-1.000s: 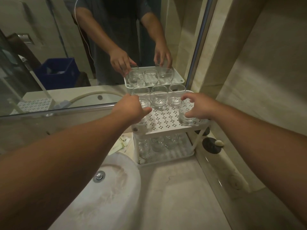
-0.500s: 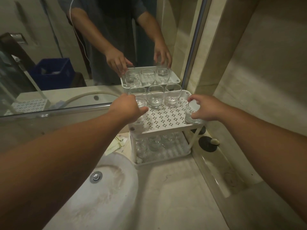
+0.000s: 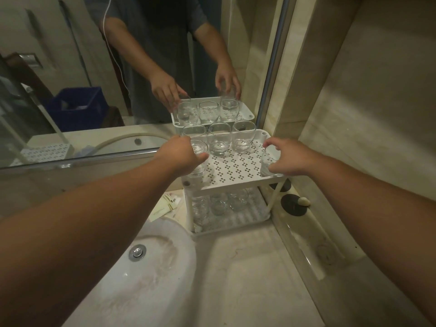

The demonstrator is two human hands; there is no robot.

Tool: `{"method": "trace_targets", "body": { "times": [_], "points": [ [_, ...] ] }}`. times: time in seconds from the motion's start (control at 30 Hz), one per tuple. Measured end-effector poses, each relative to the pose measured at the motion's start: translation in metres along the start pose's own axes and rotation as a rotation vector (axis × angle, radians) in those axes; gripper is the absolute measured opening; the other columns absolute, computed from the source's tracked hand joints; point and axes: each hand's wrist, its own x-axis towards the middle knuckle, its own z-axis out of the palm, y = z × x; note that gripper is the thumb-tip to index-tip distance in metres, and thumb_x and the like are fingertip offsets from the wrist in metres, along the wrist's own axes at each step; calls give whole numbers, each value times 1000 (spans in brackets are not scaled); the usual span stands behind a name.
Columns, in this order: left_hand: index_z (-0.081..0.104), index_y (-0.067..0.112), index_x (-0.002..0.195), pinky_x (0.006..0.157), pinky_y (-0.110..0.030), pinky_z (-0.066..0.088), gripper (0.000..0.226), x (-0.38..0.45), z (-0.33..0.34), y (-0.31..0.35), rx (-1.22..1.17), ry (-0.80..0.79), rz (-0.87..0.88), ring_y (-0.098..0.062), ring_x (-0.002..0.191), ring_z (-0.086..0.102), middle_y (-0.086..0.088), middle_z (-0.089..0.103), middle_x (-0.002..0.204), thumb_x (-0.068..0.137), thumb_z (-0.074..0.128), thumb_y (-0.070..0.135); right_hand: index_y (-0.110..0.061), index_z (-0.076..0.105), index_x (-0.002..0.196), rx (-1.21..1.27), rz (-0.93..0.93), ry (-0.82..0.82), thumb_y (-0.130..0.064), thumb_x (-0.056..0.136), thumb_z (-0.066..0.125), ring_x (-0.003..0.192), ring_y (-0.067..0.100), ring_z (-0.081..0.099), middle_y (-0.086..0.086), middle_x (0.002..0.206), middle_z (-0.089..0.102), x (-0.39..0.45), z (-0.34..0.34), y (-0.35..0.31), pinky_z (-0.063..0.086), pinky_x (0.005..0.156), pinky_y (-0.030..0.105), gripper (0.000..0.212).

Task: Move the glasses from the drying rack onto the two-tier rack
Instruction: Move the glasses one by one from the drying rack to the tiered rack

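A white two-tier rack (image 3: 236, 182) stands on the counter against the mirror. Three clear glasses (image 3: 219, 141) line the back of its perforated top shelf. My left hand (image 3: 181, 155) grips a clear glass (image 3: 199, 152) at the shelf's front left. My right hand (image 3: 289, 158) grips another glass (image 3: 266, 162) at the front right corner, its base on or just above the shelf. Several more glasses (image 3: 219, 204) stand on the lower shelf. The drying rack itself is out of view except for a white perforated piece reflected in the mirror.
A white sink basin (image 3: 141, 267) with a metal drain lies below left of the rack. The mirror (image 3: 118, 90) behind reflects my arms and a blue crate. A tiled wall (image 3: 365, 102) closes the right side. Two dark round discs (image 3: 293, 205) sit right of the rack.
My right hand has shifted its glass from mid-right of the top shelf out to the front right corner. My left hand has stayed on its glass at the front left.
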Motion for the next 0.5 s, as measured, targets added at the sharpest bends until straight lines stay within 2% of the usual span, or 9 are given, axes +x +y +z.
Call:
{"method": "trace_targets", "body": {
  "times": [0.1, 0.3, 0.37, 0.43, 0.5],
  "points": [
    [44, 11, 145, 90, -37, 49, 78, -3, -3, -1, -58, -23, 4, -29, 123, 55, -11, 53, 144, 87, 63, 59, -39, 51, 128, 58, 1, 44, -38, 80, 72, 117, 23, 54, 3, 139, 51, 2, 4, 0, 39, 76, 30, 52],
    [42, 14, 148, 93, -38, 49, 80, -11, -5, 1, -136, -53, 27, -27, 119, 58, -10, 56, 141, 85, 68, 56, -36, 53, 128, 60, -5, 88, -34, 85, 70, 115, 25, 58, 6, 138, 53, 3, 9, -1, 43, 78, 32, 46],
    [42, 15, 148, 90, -36, 50, 81, -14, -5, 1, -168, -70, 32, -20, 101, 64, -8, 57, 140, 84, 69, 56, -36, 53, 129, 51, -8, 90, -34, 85, 70, 117, 25, 57, 6, 140, 52, 3, 9, -1, 42, 79, 31, 47],
    [43, 16, 147, 81, -32, 51, 82, -18, -4, 0, -211, -73, 37, -11, 74, 59, -7, 57, 141, 83, 71, 56, -36, 52, 130, 44, -8, 97, -34, 86, 69, 120, 26, 54, 7, 142, 51, 3, 10, -1, 40, 81, 31, 47],
    [44, 17, 147, 71, -28, 50, 82, -22, -3, -1, -244, -63, 45, -5, 64, 54, -6, 58, 140, 81, 73, 56, -36, 52, 130, 33, -9, 101, -34, 87, 68, 120, 28, 54, 8, 142, 49, 2, 11, -1, 39, 81, 31, 46]
  ]
}}
